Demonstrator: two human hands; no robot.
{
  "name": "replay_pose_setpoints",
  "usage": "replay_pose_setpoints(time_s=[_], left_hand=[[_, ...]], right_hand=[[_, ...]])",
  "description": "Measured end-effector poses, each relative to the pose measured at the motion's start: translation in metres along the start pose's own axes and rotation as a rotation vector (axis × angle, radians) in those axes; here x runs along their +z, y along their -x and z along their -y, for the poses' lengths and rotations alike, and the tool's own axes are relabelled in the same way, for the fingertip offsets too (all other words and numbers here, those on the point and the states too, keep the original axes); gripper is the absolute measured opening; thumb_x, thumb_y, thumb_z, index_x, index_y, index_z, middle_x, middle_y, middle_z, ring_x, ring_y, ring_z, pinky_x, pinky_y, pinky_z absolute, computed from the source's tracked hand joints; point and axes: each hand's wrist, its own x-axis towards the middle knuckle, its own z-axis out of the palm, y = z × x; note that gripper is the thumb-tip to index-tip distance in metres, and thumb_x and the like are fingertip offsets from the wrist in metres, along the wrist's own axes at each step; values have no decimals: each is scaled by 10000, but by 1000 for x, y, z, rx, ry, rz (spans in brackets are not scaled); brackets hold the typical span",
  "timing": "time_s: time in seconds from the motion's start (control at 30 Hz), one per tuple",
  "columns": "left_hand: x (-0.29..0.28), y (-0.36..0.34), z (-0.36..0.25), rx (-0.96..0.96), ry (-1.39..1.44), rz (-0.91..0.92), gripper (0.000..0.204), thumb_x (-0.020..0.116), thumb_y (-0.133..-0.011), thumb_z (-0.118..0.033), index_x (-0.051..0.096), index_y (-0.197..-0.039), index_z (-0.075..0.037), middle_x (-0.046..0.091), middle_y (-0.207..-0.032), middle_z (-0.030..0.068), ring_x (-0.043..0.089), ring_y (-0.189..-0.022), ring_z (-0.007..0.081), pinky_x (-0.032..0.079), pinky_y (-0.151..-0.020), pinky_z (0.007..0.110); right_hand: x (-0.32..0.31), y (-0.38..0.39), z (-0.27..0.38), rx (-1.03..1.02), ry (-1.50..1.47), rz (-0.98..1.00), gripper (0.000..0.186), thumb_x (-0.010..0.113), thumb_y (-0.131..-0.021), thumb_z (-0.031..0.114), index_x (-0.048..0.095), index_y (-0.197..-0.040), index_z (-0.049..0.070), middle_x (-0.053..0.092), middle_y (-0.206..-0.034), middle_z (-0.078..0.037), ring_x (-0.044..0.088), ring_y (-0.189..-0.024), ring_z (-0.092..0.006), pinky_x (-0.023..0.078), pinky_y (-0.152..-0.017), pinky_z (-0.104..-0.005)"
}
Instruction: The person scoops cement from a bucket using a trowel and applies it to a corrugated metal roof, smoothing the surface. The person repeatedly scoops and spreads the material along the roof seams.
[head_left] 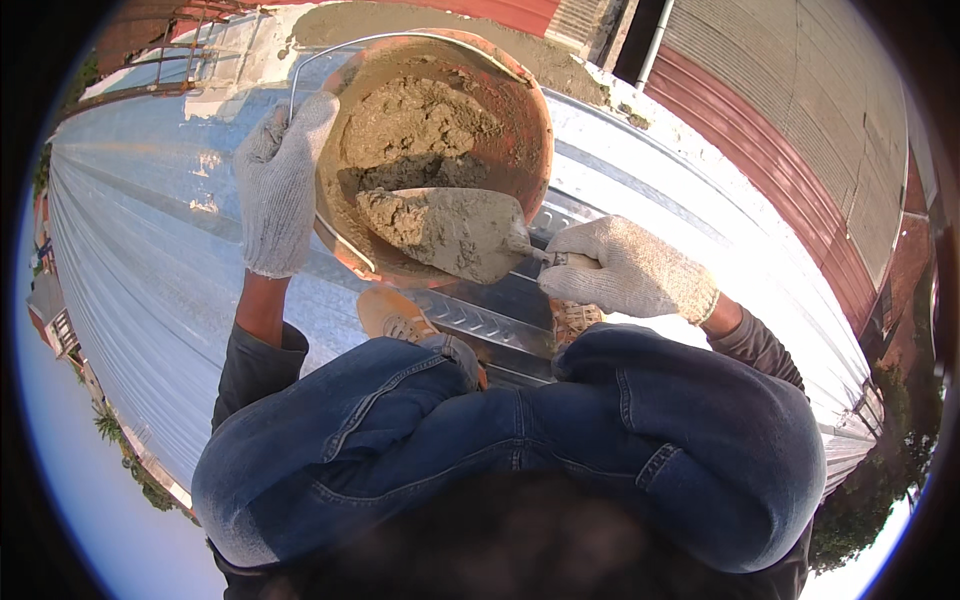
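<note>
An orange bucket (535, 150) holds wet grey-brown mortar (420, 120), its wire handle (350, 45) raised at the left. My left hand (280, 190), in a white knit glove, is closed on that handle beside the bucket. A trowel (450, 230) lies tilted over the lower part of the bucket, its blade coated and carrying lumps of mortar. My right hand (620, 265), also gloved, is closed round the trowel's handle just right of the bucket.
I squat on corrugated metal roofing (160, 260), with my shoes (390, 315) below the bucket and a perforated metal strip (480, 330) between them. A mortared edge (350, 20) runs behind. Red sheeting (750, 170) and a white pipe (655, 40) are at the upper right, rusty bars (160, 55) at the upper left.
</note>
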Motion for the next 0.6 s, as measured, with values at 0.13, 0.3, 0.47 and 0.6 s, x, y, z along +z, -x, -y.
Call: replay_pose_setpoints(time_s=[0.13, 0.3, 0.47, 0.6], left_hand=[[-19, -11, 17, -45, 147, -74, 326, 746, -1118, -246, 762, -1339, -7, 771, -1159, 4, 704, -983, 87, 565, -872, 271], [-63, -13, 52, -93, 197, -128, 402, 741, -1123, -286, 732, -1407, -1, 772, -1269, 44, 722, -1110, 132, 583, -944, 303], [-63, -14, 64, -103, 202, -150, 439, 739, -1124, -293, 708, -1435, 15, 755, -1326, 62, 719, -1154, 150, 581, -984, 320], [-63, -11, 60, -131, 185, -184, 457, 751, -1117, -306, 705, -1438, 15, 751, -1333, 69, 721, -1151, 153, 582, -978, 314]], right_hand=[[-19, 36, 20, 348, -153, -83, 354, 779, -1041, 361, 817, -1156, 29, 730, -803, -52, 716, -717, -117, 587, -642, -313], [-43, 79, -12, 323, 68, -485, 299, 774, -1040, 309, 808, -1126, 24, 697, -776, -20, 651, -660, -78, 556, -601, -287], [-66, 81, -53, 468, 675, -746, 347, 785, -1034, 396, 763, -1109, 58, 704, -807, -83, 674, -691, -206, 558, -684, -399], [-70, 53, -119, 469, 906, -754, 366, 754, -1057, 433, 721, -1090, 70, 730, -895, -113, 711, -756, -274, 563, -706, -428]])
